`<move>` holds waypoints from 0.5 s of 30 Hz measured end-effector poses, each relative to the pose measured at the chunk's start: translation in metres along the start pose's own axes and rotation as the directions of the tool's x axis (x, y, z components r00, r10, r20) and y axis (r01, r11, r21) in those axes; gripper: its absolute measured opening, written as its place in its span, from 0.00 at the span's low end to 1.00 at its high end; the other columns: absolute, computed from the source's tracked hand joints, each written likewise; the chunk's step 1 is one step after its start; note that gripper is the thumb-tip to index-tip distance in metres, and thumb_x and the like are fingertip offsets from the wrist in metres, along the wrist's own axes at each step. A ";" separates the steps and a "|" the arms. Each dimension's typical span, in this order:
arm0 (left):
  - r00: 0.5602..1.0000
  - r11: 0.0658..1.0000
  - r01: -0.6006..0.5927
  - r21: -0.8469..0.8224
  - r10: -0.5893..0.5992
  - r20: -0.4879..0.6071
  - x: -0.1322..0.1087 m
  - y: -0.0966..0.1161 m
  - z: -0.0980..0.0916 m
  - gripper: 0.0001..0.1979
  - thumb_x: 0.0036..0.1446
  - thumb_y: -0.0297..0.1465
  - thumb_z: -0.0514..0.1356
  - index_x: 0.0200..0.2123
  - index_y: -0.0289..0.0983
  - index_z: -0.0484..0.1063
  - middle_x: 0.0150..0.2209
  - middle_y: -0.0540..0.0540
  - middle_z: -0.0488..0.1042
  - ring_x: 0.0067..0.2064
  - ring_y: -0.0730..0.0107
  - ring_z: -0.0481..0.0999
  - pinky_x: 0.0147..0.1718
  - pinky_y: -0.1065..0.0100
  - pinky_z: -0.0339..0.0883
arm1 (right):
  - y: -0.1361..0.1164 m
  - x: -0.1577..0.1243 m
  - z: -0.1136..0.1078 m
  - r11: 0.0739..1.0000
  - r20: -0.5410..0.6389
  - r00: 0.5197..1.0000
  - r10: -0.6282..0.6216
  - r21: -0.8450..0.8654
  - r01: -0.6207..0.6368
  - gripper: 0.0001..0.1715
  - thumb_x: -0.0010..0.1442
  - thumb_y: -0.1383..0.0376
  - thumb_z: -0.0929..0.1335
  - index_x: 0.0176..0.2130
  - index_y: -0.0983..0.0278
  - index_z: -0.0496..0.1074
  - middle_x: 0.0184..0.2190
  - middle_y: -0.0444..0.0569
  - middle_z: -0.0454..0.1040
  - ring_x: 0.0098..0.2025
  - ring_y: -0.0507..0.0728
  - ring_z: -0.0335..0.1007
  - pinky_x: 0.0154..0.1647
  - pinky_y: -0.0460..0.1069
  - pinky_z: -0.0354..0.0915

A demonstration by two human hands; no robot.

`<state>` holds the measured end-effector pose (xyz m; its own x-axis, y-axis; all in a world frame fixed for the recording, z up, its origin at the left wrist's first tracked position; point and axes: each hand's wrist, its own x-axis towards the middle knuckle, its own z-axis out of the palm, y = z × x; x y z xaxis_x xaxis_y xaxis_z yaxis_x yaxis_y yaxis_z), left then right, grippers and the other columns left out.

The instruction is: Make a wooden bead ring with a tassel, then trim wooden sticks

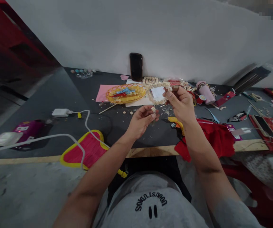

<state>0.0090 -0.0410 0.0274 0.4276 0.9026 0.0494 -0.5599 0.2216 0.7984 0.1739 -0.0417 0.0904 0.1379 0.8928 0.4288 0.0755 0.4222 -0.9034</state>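
Observation:
My left hand (143,119) is raised over the dark table (62,95), its fingertips pinched on a small pale bead-like piece (153,109). My right hand (180,103) is held slightly higher and to the right, fingers closed on a thin thing too small to make out. Just behind both hands lies a pile of pale beads (155,83) with a white paper slip (157,92). Small pale bits are scattered on the table below the hands.
A yellow basket (125,93) sits on pink paper. A black phone (136,66) leans on the wall. A red cloth (210,136), a pink bottle (206,92), a pink-and-yellow fan (86,151), a white charger (60,112) with cable, and a second phone (264,125) lie around.

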 end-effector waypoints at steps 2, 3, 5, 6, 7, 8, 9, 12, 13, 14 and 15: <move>1.000 1.000 -0.026 0.011 0.026 -0.011 0.000 0.001 0.004 0.19 0.43 0.33 0.74 0.37 0.37 0.71 0.35 0.50 0.79 0.37 0.72 0.79 0.40 0.68 0.74 | 0.000 0.000 0.000 1.000 -0.004 1.000 0.002 -0.010 -0.002 0.21 0.54 0.46 0.73 0.38 0.58 0.73 0.32 0.42 0.74 0.31 0.49 0.68 0.30 0.44 0.69; 0.999 0.999 -0.035 0.017 0.036 -0.013 -0.001 0.001 0.005 0.18 0.44 0.33 0.74 0.36 0.37 0.71 0.34 0.50 0.78 0.36 0.73 0.79 0.39 0.68 0.74 | 0.000 -0.001 0.000 1.000 -0.005 1.000 0.004 -0.009 -0.004 0.21 0.54 0.46 0.73 0.38 0.58 0.73 0.32 0.42 0.74 0.31 0.49 0.68 0.30 0.45 0.69; 0.999 0.999 -0.028 0.020 0.028 -0.022 -0.001 0.001 0.006 0.18 0.43 0.34 0.74 0.33 0.36 0.71 0.33 0.50 0.79 0.34 0.74 0.78 0.38 0.69 0.73 | 0.002 -0.001 -0.001 1.000 -0.006 1.000 0.009 -0.001 -0.009 0.22 0.54 0.46 0.73 0.39 0.58 0.72 0.32 0.42 0.74 0.31 0.49 0.69 0.30 0.45 0.69; 0.999 1.000 -0.015 0.018 0.016 -0.031 -0.002 0.000 0.006 0.17 0.43 0.34 0.74 0.32 0.36 0.71 0.33 0.49 0.79 0.33 0.74 0.78 0.37 0.69 0.73 | 0.002 -0.001 -0.001 1.000 -0.007 1.000 0.011 0.002 -0.011 0.22 0.54 0.46 0.73 0.39 0.58 0.72 0.32 0.42 0.74 0.31 0.49 0.69 0.30 0.45 0.69; 0.999 1.000 -0.005 0.015 0.005 -0.043 -0.003 0.000 0.006 0.17 0.42 0.34 0.74 0.31 0.36 0.71 0.33 0.49 0.80 0.32 0.74 0.78 0.36 0.69 0.73 | 0.003 0.000 -0.001 1.000 -0.009 1.000 0.012 0.003 -0.012 0.21 0.54 0.46 0.73 0.39 0.58 0.72 0.32 0.42 0.74 0.31 0.49 0.69 0.30 0.45 0.69; 0.998 1.000 0.002 0.012 -0.001 -0.055 -0.003 0.000 0.006 0.17 0.42 0.34 0.75 0.30 0.35 0.72 0.33 0.49 0.80 0.32 0.74 0.78 0.36 0.69 0.73 | 0.004 0.000 -0.002 1.000 -0.011 1.000 0.011 0.004 -0.011 0.21 0.54 0.46 0.72 0.39 0.58 0.72 0.32 0.42 0.74 0.32 0.49 0.69 0.30 0.45 0.69; 0.998 1.000 0.001 0.011 0.000 -0.067 -0.004 0.000 0.006 0.17 0.41 0.35 0.75 0.30 0.35 0.72 0.33 0.49 0.80 0.31 0.74 0.78 0.36 0.69 0.73 | 0.004 0.000 -0.002 1.000 -0.011 1.000 0.012 0.007 -0.012 0.21 0.54 0.46 0.72 0.39 0.58 0.72 0.32 0.42 0.74 0.32 0.49 0.69 0.30 0.45 0.69; 0.995 0.999 -0.027 0.037 0.031 -0.099 -0.005 -0.003 0.004 0.16 0.40 0.36 0.75 0.29 0.36 0.74 0.33 0.49 0.80 0.31 0.73 0.78 0.35 0.68 0.72 | 0.005 0.001 -0.002 0.999 -0.008 0.999 0.033 0.040 -0.033 0.22 0.53 0.46 0.73 0.38 0.58 0.72 0.33 0.42 0.75 0.32 0.49 0.70 0.30 0.45 0.69; 0.993 0.998 -0.036 0.056 0.042 -0.112 -0.005 -0.005 0.003 0.16 0.40 0.37 0.75 0.29 0.36 0.75 0.32 0.50 0.80 0.30 0.74 0.77 0.35 0.68 0.72 | 0.004 0.002 -0.002 0.998 -0.008 0.999 0.040 0.056 -0.040 0.22 0.53 0.46 0.73 0.38 0.58 0.72 0.33 0.42 0.75 0.32 0.49 0.70 0.30 0.45 0.70; 0.990 0.996 -0.045 0.078 0.055 -0.128 -0.005 -0.006 0.002 0.15 0.40 0.37 0.75 0.29 0.36 0.76 0.32 0.50 0.80 0.30 0.74 0.77 0.35 0.69 0.71 | 0.004 0.003 -0.002 0.996 -0.008 0.999 0.045 0.071 -0.044 0.23 0.52 0.46 0.74 0.38 0.58 0.72 0.34 0.42 0.75 0.33 0.50 0.71 0.30 0.45 0.70; 0.987 0.993 -0.056 0.103 0.071 -0.142 -0.005 -0.008 0.000 0.15 0.41 0.37 0.74 0.29 0.36 0.77 0.32 0.49 0.79 0.31 0.74 0.76 0.35 0.69 0.70 | 0.004 0.004 -0.003 0.995 -0.009 0.999 0.047 0.083 -0.046 0.23 0.51 0.46 0.74 0.39 0.58 0.72 0.34 0.42 0.75 0.34 0.50 0.71 0.30 0.45 0.70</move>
<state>0.0117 -0.0479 0.0207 0.2815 0.9594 0.0198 -0.5068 0.1312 0.8520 0.1771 -0.0373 0.0886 0.1498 0.9103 0.3859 -0.0131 0.3921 -0.9198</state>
